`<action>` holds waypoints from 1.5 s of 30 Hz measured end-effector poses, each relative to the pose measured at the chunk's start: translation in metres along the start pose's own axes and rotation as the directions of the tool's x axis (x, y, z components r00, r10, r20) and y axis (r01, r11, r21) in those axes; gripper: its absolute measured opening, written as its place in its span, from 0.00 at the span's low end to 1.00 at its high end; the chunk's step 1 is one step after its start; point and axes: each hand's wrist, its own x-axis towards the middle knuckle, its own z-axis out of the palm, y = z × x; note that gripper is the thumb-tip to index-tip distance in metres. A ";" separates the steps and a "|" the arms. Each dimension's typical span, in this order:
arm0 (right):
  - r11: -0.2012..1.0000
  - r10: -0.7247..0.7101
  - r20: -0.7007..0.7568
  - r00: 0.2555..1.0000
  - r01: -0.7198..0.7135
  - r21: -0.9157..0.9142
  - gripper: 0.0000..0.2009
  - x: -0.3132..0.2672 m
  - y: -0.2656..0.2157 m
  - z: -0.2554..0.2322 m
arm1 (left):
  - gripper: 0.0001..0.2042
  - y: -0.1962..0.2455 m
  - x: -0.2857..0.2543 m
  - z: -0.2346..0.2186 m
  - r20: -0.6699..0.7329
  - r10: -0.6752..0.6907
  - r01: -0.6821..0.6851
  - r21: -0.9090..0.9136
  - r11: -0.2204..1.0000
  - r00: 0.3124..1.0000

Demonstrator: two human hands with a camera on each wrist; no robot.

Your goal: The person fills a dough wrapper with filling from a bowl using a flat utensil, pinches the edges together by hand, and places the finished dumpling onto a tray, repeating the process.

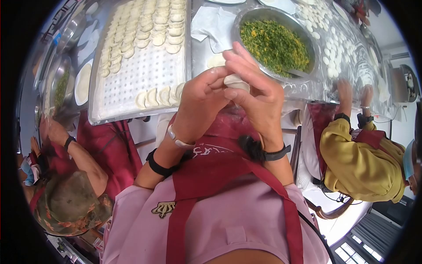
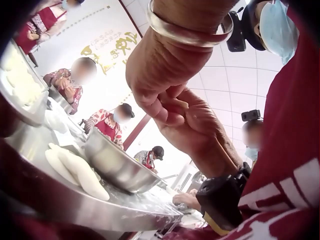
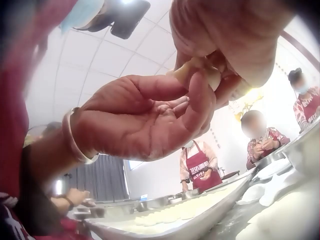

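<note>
In the head view a pale, folded dumpling is held up between both hands, over the near edge of the table. My left hand, with a silver bracelet at the wrist, pinches it from one side. From the other side my right hand grips it with thumb and fingers. Fingers cover most of the dumpling, though a bit of its dough shows in the right wrist view. Just beyond the hands lie round dough wrappers. A metal bowl of chopped green and yellow filling stands to the right.
On the left, a white-lined tray carries rows of finished dumplings. A white cloth lies between tray and bowl. Many small dough pieces spread across the floured right side. Other people work on both sides, one in a yellow top.
</note>
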 end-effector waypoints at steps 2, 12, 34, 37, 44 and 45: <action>1.000 0.002 -0.049 0.999 -0.002 -0.001 0.14 -0.001 -0.002 0.002 | 0.15 0.001 -0.001 0.002 -0.025 -0.003 0.002 -0.023 1.000 1.000; 0.984 -0.068 0.037 0.997 0.073 -0.164 0.16 -0.004 0.012 -0.005 | 0.17 -0.009 0.002 -0.002 -0.061 -0.029 0.028 -0.027 0.999 0.998; 0.934 -0.153 0.088 0.984 0.173 -0.312 0.21 0.001 0.019 -0.011 | 0.22 -0.006 0.003 0.000 0.049 -0.163 0.165 -0.510 0.844 0.985; 0.938 -0.168 0.021 0.986 0.166 -0.306 0.20 0.005 0.010 -0.006 | 0.22 -0.013 0.008 -0.009 0.140 -0.137 0.194 -0.613 0.766 0.981; 0.984 -0.109 -0.151 0.982 0.085 -0.158 0.17 -0.008 0.015 -0.003 | 0.20 -0.015 0.011 -0.009 0.094 -0.155 0.177 -0.684 0.708 0.983; 0.984 -0.113 -0.163 0.980 0.087 -0.159 0.16 -0.009 0.015 -0.002 | 0.20 -0.017 0.011 -0.009 0.098 -0.151 0.176 -0.694 0.698 0.984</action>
